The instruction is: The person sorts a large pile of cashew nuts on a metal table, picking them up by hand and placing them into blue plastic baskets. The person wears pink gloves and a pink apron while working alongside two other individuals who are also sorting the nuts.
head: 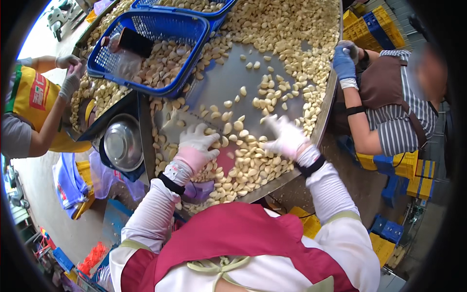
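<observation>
Peeled garlic cloves (pixel 255 164) lie loose over a metal sorting table (pixel 226 84), heaped thickly towards its far right and along the near edge. My left hand (pixel 197 146), in a white and pink glove, rests with spread fingers among cloves left of the middle; whether a clove is under the fingers cannot be told. My right hand (pixel 286 138), gloved alike and blurred, is over the cloves near the right edge, its fingers apart and no clove seen in it. Beyond my left hand a blue plastic basket (pixel 189 85) holds more cloves, a dark phone (pixel 135 42) and a clear bottle.
A co-worker's gloved hands (pixel 344 62) are at the table's right edge; another co-worker's gloved hands (pixel 71 78) are at the left. A metal bowl (pixel 123 142) stands left of the table. A second blue basket (pixel 219 14) is at the far side. Yellow crates (pixel 375 29) are stacked right.
</observation>
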Motion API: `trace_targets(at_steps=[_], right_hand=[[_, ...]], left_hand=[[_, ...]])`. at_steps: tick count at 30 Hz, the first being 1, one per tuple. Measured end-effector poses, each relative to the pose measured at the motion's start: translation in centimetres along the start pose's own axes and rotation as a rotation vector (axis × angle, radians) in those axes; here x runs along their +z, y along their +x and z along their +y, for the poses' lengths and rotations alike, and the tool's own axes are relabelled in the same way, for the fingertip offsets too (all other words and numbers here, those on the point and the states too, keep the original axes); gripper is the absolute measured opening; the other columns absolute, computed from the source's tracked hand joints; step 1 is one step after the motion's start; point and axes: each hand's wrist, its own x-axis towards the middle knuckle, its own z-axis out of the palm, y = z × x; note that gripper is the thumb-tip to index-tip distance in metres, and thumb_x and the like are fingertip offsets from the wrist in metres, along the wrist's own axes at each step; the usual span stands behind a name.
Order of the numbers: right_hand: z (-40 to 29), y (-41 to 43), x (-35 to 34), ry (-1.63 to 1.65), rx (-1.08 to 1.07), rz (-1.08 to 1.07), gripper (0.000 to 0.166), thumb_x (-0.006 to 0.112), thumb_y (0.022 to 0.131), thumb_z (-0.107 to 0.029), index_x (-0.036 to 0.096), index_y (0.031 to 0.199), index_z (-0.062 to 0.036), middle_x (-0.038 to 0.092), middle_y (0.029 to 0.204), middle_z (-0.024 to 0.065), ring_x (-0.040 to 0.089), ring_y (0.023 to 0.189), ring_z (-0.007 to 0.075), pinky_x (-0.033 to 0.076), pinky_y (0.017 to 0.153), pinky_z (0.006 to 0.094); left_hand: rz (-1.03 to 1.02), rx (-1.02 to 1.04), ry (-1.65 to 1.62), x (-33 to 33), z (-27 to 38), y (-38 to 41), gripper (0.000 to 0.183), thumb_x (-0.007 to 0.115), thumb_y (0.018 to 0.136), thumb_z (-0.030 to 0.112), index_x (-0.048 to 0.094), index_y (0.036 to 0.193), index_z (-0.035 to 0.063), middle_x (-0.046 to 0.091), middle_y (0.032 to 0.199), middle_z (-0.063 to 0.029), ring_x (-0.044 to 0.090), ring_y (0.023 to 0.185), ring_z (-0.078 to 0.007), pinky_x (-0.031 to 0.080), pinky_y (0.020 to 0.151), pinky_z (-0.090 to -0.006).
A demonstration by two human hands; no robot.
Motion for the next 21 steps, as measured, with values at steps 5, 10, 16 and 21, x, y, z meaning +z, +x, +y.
trace_targets(at_steps=[5,10,16,21], right_hand=[[2.5,-1.4,0.9,-0.362,0.252,-0.232,0.132,0.082,0.065,-0.059,0.013,0.160,-0.0001,0.055,0.136,0.0241,0.056,0.124,0.0386,0.047,0.106,0.0414],[-4.3,-3.6,4.7,-0.091,-0.004,-0.524,0.143,0.089,0.061,-0.042,-0.005,0.153,0.0139,0.055,0.130,0.0343,0.062,0.116,0.0416,0.052,0.099,0.0398],[-13.6,-1.2,11.4,0.150,-0.377,-0.511,0.114,0.081,0.073,-0.026,0.010,0.158,-0.0004,0.053,0.132,0.0351,0.063,0.114,0.0436,0.053,0.093,0.0449],[-11.6,0.6,5.2,0.400,-0.539,-0.017,0.060,0.070,0.080,-0.021,0.052,0.134,-0.0023,0.068,0.107,0.0236,0.068,0.098,0.0396,0.054,0.085,0.0433]], left_hand=[[-0.268,0.145,-0.068,-0.5,-0.9,-4.6,0.032,0.074,0.079,0.038,0.073,0.109,0.0259,0.061,0.110,-0.0118,0.060,0.101,-0.0357,0.051,0.087,-0.0454],[-0.505,0.070,-0.443,-0.4,-2.8,-9.8,0.033,0.067,0.086,0.039,0.076,0.108,0.0158,0.068,0.105,-0.0137,0.065,0.103,-0.0327,0.052,0.092,-0.0413],[-0.414,-0.460,-0.476,-1.6,-2.0,-9.7,0.034,0.062,0.089,0.031,0.072,0.108,0.0043,0.072,0.096,-0.0191,0.070,0.093,-0.0361,0.054,0.084,-0.0435],[0.771,-0.758,-0.727,-2.8,-6.2,-14.8,0.018,0.064,0.098,0.015,0.072,0.107,0.0008,0.069,0.092,-0.0056,0.064,0.079,-0.0158,0.052,0.074,-0.0286]])
